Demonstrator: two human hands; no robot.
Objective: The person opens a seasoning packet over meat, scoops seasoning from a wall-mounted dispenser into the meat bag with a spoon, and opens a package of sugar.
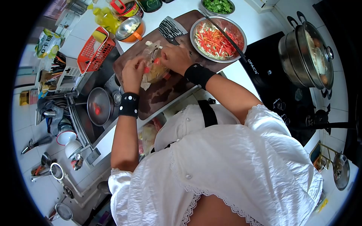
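A clear plastic bag [156, 72] with red print and something yellowish inside lies over the brown cutting board [166, 96]. My left hand [134, 75] is closed on the bag's left side, fingertips pinched. My right hand [176, 58] has its fingers curled at the bag's upper right edge. Just beyond my right hand, a cleaver [172, 28] with a black-and-white striped blade rests on the board. To its right is a metal colander [241, 35] holding shredded red and pale green vegetables, with a long dark stick-like utensil [222, 32] lying across it.
A steamer pot [294, 56] with a glass lid stands on the black stove [264, 75] at right. The sink at left holds a frying pan [100, 107]. A red basket [92, 56], an orange-sided bowl [130, 29] and a bowl of chopped greens [218, 6] sit around the board.
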